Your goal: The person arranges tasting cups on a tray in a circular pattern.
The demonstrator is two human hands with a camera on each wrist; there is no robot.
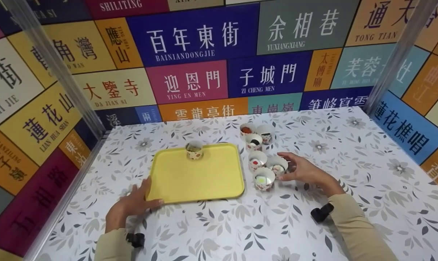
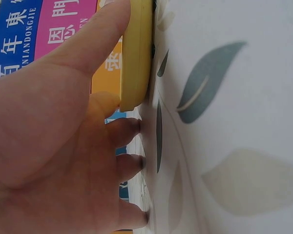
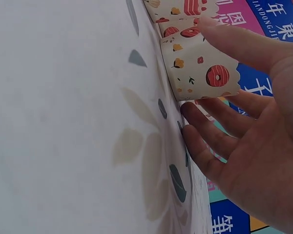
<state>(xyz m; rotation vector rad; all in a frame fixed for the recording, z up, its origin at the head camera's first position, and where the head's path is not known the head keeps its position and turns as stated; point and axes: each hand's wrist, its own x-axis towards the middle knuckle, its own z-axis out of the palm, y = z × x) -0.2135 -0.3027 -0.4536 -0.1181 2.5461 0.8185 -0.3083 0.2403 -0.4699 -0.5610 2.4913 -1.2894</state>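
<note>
A yellow tray [image 1: 197, 177] lies flat on the table, with one paper cup [image 1: 194, 154] standing near its back edge. My left hand [image 1: 135, 201] rests at the tray's near left corner, fingers spread, thumb along the front edge. In the left wrist view the thumb touches the tray's side [image 2: 136, 53], and the other fingertips reach down to the tabletop. Right of the tray, my right hand [image 1: 305, 170] holds a paper cup [image 1: 276, 161] between thumb and fingers. Donut prints show on that cup [image 3: 200, 68] in the right wrist view.
Beside the held cup stand a cup with a red piece [image 1: 257, 156] and a cup with a white and green piece [image 1: 265, 173]. Behind them, more filled cups [image 1: 253, 145] cluster together. The leaf-patterned table [image 1: 204, 232] meets colourful sign-covered walls [image 1: 190, 43].
</note>
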